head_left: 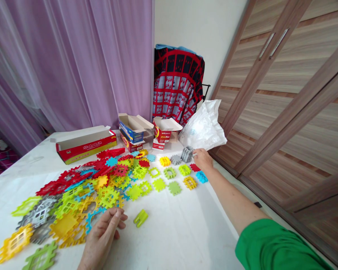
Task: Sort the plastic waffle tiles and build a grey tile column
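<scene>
Reaching far across the white table (pixel 171 240), the right hand (pixel 203 159) has its fingers closed on the lower edge of a white plastic bag (pixel 204 129), which stands up crumpled above it. A grey block (pixel 187 153) sits just beside the fingertips, under the bag's corner. The arm runs back to a green sleeve (pixel 270 247).

The left hand (pixel 103 234) rests near the table's front edge, fingers curled in and thumb against the forefinger, with nothing visible between them. A lime-green piece (pixel 141 218) lies just to its right, apart from it.

The knuckles touch a wide pile of flat lattice tiles (pixel 73 195) in red, yellow, green, grey and blue, and smaller tiles are scattered singly towards the right hand. Behind the pile lie a long red carton (pixel 86 144) and several open small boxes (pixel 135 129). Farther back are a red-and-black cloth (pixel 177 84), a purple curtain (pixel 73 56) and wooden wardrobe doors (pixel 284 93).
</scene>
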A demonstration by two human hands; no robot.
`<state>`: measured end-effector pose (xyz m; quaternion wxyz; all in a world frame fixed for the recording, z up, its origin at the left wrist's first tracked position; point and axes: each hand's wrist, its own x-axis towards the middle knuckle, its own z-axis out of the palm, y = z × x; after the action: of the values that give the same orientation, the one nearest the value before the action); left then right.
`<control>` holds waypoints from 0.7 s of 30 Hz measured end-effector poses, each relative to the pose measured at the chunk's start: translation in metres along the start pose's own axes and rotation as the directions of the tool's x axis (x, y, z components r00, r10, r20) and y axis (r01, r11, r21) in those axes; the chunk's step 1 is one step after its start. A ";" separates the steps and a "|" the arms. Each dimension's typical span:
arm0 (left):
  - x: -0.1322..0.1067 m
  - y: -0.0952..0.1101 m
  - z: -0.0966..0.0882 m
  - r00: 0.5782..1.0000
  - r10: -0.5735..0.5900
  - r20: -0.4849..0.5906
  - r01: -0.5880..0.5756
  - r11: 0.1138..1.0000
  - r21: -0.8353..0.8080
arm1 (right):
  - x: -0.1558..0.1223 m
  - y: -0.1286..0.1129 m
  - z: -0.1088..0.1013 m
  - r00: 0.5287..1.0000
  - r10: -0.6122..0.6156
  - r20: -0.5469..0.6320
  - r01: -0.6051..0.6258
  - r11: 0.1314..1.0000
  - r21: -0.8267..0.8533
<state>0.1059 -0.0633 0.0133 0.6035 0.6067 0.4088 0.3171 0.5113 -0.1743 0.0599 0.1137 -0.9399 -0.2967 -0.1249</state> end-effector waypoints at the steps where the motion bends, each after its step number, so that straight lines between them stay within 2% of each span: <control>1: 0.000 0.000 0.000 1.000 0.002 -0.001 -0.002 1.000 0.003 | 0.000 0.000 0.000 1.000 -0.002 0.000 0.002 1.000 0.000; 13: -0.001 0.003 0.001 1.000 -0.013 0.010 0.013 1.000 0.020 | 0.002 -0.003 -0.003 1.000 -0.019 0.000 0.019 1.000 -0.023; 21: -0.001 0.002 0.000 1.000 -0.007 0.010 0.007 1.000 0.019 | -0.006 -0.007 -0.007 0.999 -0.032 0.019 0.033 0.998 -0.045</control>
<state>0.1059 -0.0643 0.0150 0.6010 0.6123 0.4109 0.3081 0.5011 -0.1742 0.0652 0.0877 -0.9384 -0.3100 -0.1247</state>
